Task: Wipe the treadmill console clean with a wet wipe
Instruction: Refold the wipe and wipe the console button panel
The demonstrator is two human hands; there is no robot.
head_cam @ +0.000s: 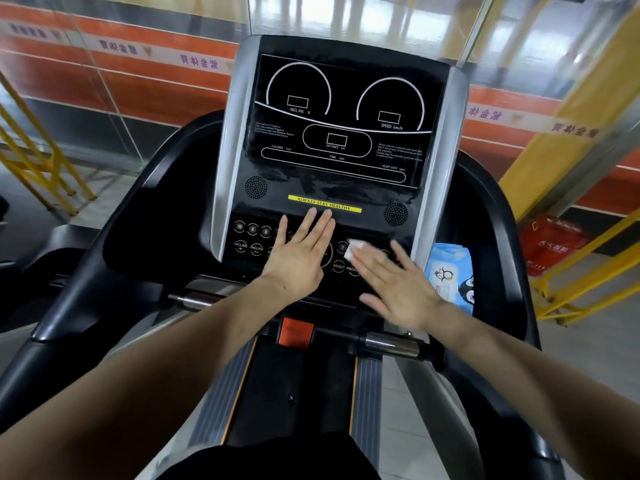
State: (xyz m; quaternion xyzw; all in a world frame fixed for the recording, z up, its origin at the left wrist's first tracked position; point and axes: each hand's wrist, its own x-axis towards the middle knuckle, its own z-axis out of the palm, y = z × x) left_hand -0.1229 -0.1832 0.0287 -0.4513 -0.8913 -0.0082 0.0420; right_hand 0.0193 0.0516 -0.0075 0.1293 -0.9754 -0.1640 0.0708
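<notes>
The black treadmill console (332, 174) with silver side rails fills the middle of the head view, dial markings on its screen and round buttons below. My left hand (301, 251) lies flat on the button panel with fingers spread, holding nothing. My right hand (394, 282) presses flat on the panel's right half, blurred by motion. A white wet wipe (355, 249) sticks out from under its fingertips, bunched against the buttons near the RESET label.
A blue wet wipe pack (450, 275) with a penguin print sits in the right side tray. An orange safety stop (297, 332) lies below the panel between chrome grip bars (393, 342). Yellow railings (41, 161) and a red bag (550, 247) stand beyond the treadmill.
</notes>
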